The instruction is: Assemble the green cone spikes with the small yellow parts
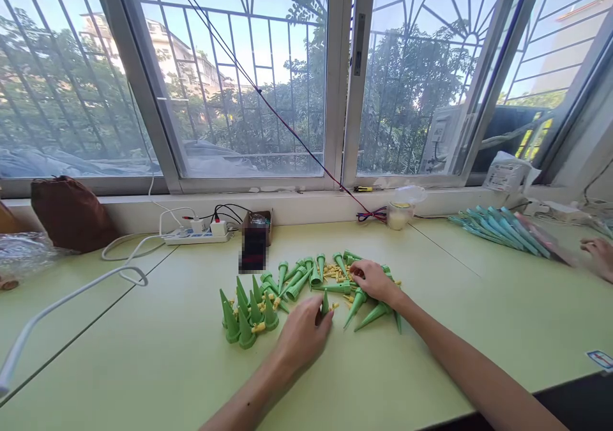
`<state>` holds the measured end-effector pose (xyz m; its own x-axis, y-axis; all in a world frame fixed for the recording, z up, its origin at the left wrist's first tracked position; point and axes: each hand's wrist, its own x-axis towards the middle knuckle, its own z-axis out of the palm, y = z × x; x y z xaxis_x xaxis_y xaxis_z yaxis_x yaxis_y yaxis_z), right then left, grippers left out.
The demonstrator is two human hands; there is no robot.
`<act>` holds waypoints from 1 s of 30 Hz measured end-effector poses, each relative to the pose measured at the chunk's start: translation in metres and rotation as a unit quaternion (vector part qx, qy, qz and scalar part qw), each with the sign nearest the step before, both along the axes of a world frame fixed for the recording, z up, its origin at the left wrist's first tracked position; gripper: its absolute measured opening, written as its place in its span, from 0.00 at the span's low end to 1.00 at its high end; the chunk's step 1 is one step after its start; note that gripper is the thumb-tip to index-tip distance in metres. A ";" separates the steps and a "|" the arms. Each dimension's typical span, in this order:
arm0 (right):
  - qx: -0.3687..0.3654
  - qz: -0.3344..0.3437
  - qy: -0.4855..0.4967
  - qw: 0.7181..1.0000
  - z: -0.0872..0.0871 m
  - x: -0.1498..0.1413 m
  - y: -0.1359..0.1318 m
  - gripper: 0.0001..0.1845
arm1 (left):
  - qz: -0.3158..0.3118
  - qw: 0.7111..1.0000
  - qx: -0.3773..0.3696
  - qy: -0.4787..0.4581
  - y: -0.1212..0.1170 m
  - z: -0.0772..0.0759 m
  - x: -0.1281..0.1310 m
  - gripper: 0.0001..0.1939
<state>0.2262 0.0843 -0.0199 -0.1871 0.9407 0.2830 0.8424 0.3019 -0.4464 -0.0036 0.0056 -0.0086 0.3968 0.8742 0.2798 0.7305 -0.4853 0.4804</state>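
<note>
My left hand [306, 327] is closed round a green plastic cone-shaped spike [325, 303], which stands point up over the table. A small yellow piece sticks out at that spike's side. My right hand [372, 279] reaches into a heap of loose green spikes [297, 284] and small yellow pieces [335, 271]; its fingers point down, and what they pinch, if anything, is hidden. Left of my left hand, several green spikes [246, 329] stand upright in a close group, with yellow pieces [258, 327] fitted at their sides.
Behind the heap are a dark pixelated object [253, 249], a power strip [196, 235] and a plastic cup [399, 215]. A white cable [71, 303] arcs over the left side. Blue-green packets [500, 230] lie at the right, near another person's hand [599, 255].
</note>
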 end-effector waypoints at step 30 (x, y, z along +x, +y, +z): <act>-0.002 0.022 0.027 0.999 -0.003 0.001 0.000 0.11 | -0.010 1.000 0.007 -0.008 -0.001 0.001 0.000 0.12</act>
